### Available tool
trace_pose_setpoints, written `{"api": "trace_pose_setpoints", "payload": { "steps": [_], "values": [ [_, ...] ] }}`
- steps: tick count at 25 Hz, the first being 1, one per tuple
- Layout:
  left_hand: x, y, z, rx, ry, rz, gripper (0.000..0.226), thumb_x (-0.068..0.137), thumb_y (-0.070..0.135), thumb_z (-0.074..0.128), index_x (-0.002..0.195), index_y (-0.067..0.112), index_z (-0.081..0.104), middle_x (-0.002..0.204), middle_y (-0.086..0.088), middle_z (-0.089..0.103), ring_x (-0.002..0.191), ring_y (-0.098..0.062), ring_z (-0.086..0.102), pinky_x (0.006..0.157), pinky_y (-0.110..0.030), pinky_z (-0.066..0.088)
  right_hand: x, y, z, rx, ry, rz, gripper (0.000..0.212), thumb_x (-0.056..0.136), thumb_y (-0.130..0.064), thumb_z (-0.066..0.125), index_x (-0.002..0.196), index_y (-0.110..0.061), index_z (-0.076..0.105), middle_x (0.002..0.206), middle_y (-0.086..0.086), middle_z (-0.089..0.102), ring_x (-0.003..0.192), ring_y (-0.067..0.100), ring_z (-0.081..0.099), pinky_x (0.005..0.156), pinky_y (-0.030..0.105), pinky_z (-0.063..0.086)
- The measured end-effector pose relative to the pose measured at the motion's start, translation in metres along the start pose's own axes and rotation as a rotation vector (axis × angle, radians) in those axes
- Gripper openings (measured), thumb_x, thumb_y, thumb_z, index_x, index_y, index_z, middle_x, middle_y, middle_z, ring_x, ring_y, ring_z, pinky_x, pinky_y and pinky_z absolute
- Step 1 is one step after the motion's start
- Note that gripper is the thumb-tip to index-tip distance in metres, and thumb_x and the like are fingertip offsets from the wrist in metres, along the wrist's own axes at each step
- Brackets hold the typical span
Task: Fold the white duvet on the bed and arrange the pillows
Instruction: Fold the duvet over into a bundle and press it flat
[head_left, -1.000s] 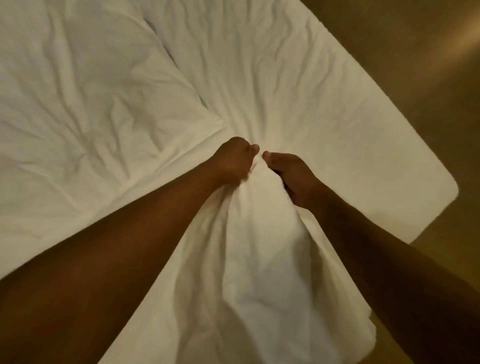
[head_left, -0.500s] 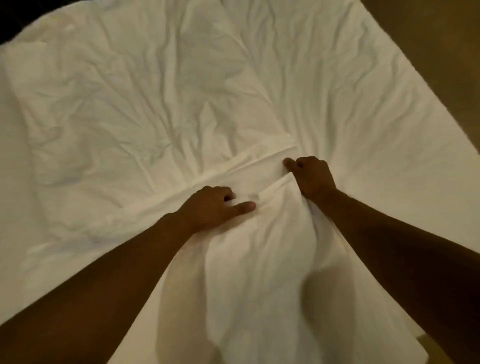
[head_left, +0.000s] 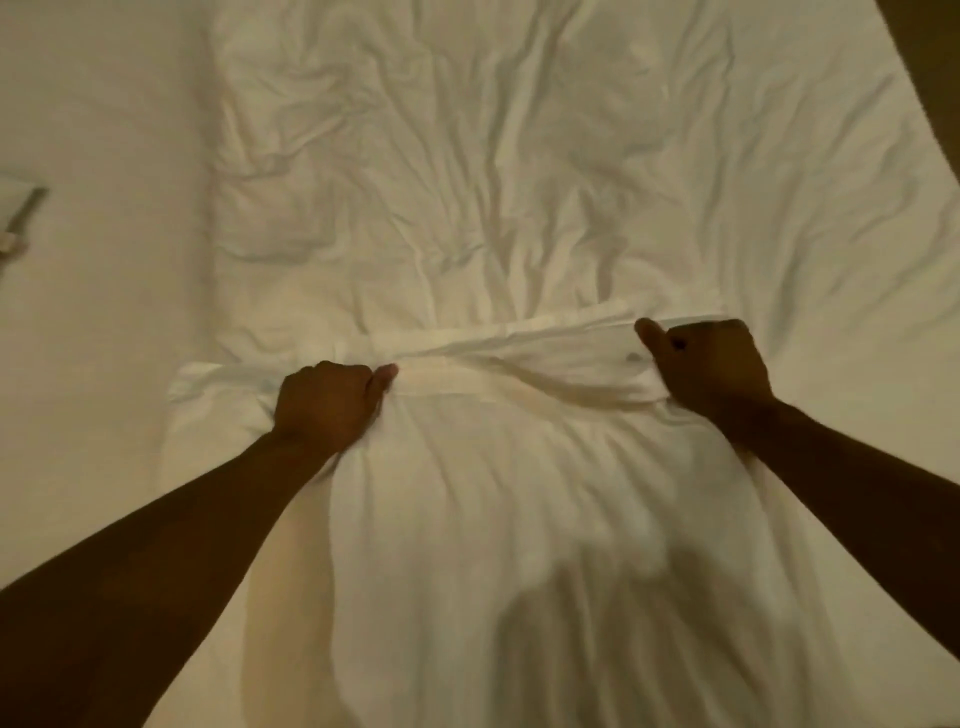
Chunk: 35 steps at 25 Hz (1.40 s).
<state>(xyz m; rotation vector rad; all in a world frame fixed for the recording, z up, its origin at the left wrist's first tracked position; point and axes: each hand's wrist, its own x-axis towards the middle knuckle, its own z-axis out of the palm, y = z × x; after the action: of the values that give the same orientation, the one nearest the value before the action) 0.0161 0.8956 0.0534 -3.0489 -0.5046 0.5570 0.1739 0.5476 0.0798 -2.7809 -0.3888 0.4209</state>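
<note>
Since half second ago our hands spread apart along duvet edge; were near together. Left hand now fisted tight on edge at left, right hand fisted tight on same edge at right, strip taut between. Duvet lies folded over bed, near part hanging toward us. Risk, our guess: uneven pull skews fold, or bunched cloth slips from fist. Count: one duvet, two hands; no pillow clearly seen, blurred object at far left unidentified.

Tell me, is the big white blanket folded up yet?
Partly: the white duvet has one layer pulled over another, its edge gripped by the left hand and right hand.
</note>
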Motion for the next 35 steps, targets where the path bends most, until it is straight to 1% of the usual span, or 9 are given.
{"api": "trace_pose_setpoints", "payload": {
  "steps": [3, 7, 10, 14, 19, 23, 26, 29, 35],
  "values": [
    [0.015, -0.029, -0.014, -0.047, 0.182, -0.074, 0.062, 0.101, 0.056, 0.028, 0.067, 0.015, 0.060, 0.070, -0.012, 0.066, 0.068, -0.035, 0.062, 0.064, -0.035, 0.041, 0.059, -0.010, -0.002, -0.062, 0.170, 0.025, 0.069, 0.100, -0.057, 0.034, 0.047, -0.014, 0.046, 0.050, 0.007, 0.051, 0.057, 0.030, 0.053, 0.064, 0.037, 0.045],
    [0.032, -0.026, 0.016, 0.032, 0.064, -0.028, 0.054, 0.102, 0.050, 0.034, 0.088, 0.012, 0.070, 0.096, -0.012, 0.065, 0.092, -0.033, 0.059, 0.080, -0.040, 0.043, 0.068, -0.008, 0.046, -0.417, 0.021, 0.085, 0.066, 0.100, -0.055, 0.027, 0.076, -0.009, 0.068, 0.076, 0.012, 0.066, 0.080, 0.034, 0.061, 0.082, 0.042, 0.043],
    [0.032, -0.019, 0.044, -0.029, 0.062, 0.021, 0.039, 0.101, 0.039, 0.044, 0.105, 0.013, 0.072, 0.124, -0.007, 0.062, 0.120, -0.030, 0.051, 0.099, -0.044, 0.035, 0.054, -0.019, 0.047, 0.050, -0.009, 0.003, 0.059, 0.100, -0.057, 0.029, 0.100, -0.016, 0.071, 0.101, 0.006, 0.072, 0.098, 0.026, 0.062, 0.098, 0.043, 0.042],
    [0.032, -0.016, 0.048, -0.092, 0.021, -0.008, 0.040, 0.106, 0.037, 0.030, 0.121, 0.014, 0.060, 0.111, -0.010, 0.069, 0.107, -0.029, 0.062, 0.107, -0.041, 0.037, 0.039, -0.044, 0.044, -0.261, -0.428, -0.267, 0.100, 0.077, -0.091, 0.016, 0.151, -0.026, 0.034, 0.152, 0.003, 0.043, 0.143, 0.021, 0.035, 0.123, 0.048, 0.004],
    [0.020, -0.021, 0.025, -0.224, 0.066, -0.023, 0.047, 0.105, 0.046, 0.023, 0.102, 0.011, 0.055, 0.086, -0.016, 0.068, 0.078, -0.036, 0.064, 0.066, -0.039, 0.047, 0.035, -0.051, 0.066, -0.402, -0.407, -0.201, 0.076, 0.089, -0.078, 0.012, 0.116, -0.019, 0.052, 0.113, 0.010, 0.066, 0.100, 0.028, 0.062, 0.091, 0.043, 0.045],
    [0.037, -0.029, -0.032, -0.233, 0.173, 0.036, 0.046, 0.105, 0.046, 0.025, 0.093, 0.011, 0.053, 0.082, -0.019, 0.065, 0.076, -0.039, 0.062, 0.062, -0.036, 0.040, 0.043, -0.068, 0.009, -0.311, -0.188, -0.232, 0.070, 0.092, -0.075, 0.013, 0.099, -0.020, 0.056, 0.092, 0.008, 0.065, 0.085, 0.028, 0.062, 0.070, 0.037, 0.046],
    [0.075, -0.033, -0.061, -0.150, 0.162, -0.006, 0.044, 0.104, 0.045, 0.027, 0.099, 0.010, 0.054, 0.092, -0.019, 0.066, 0.087, -0.039, 0.062, 0.075, -0.041, 0.046, 0.087, -0.080, -0.019, -0.345, -0.056, -0.216, 0.069, 0.090, -0.077, 0.025, 0.097, -0.018, 0.060, 0.090, 0.007, 0.065, 0.087, 0.028, 0.061, 0.079, 0.040, 0.044],
    [0.067, -0.022, -0.029, -0.036, -0.145, -0.082, 0.057, 0.099, 0.058, 0.021, 0.129, 0.019, 0.049, 0.127, -0.014, 0.058, 0.120, -0.035, 0.053, 0.109, -0.056, 0.029, 0.092, -0.087, 0.018, -0.483, -0.066, -0.167, 0.052, 0.095, -0.062, 0.037, 0.115, -0.021, 0.063, 0.109, 0.007, 0.062, 0.106, 0.030, 0.056, 0.102, 0.048, 0.035],
    [0.043, -0.029, 0.017, 0.001, -0.258, -0.149, 0.082, 0.083, 0.075, 0.000, 0.144, 0.033, 0.035, 0.138, -0.003, 0.054, 0.130, -0.030, 0.047, 0.115, -0.066, 0.002, 0.031, -0.072, 0.086, -0.356, -0.026, -0.196, 0.061, 0.099, -0.052, 0.023, 0.147, -0.019, 0.042, 0.150, 0.010, 0.045, 0.145, 0.031, 0.031, 0.122, 0.054, 0.005]
  ]
}}
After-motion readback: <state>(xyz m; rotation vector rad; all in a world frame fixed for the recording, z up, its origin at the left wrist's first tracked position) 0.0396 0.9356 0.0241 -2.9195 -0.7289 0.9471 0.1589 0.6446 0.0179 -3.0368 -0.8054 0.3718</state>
